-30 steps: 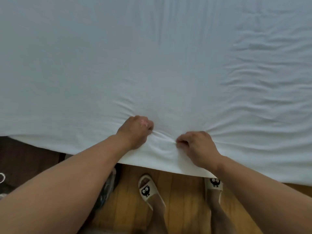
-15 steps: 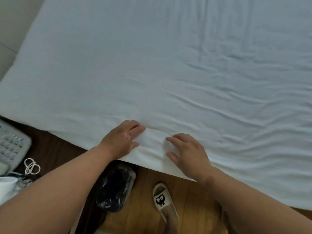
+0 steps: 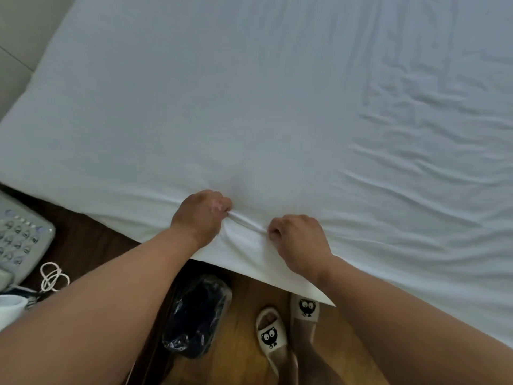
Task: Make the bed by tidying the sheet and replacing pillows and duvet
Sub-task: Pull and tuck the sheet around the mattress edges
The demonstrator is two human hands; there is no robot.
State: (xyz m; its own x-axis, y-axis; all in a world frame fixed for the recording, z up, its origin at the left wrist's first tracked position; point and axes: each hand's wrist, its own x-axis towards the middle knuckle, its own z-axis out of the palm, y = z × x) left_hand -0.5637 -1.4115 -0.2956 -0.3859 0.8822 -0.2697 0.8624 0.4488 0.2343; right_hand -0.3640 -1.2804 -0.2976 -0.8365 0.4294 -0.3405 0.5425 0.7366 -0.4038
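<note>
Sheet [image 3: 249, 107] pinched by left hand [image 3: 201, 215], right hand [image 3: 299, 240]; plastic-wrapped bundle [image 3: 197, 315], slippers [image 3: 270, 333] below.

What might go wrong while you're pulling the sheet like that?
Both the left hand and right hand pinch one small ridge of the sheet, so a hard tug might bunch it there rather than flatten the wrinkles far to the right. Stepping sideways, a slipper may catch the black plastic-wrapped bundle on the floor.

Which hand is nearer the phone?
Left. The left hand grips the sheet right of the phone; the right hand grips it farther right.
</note>
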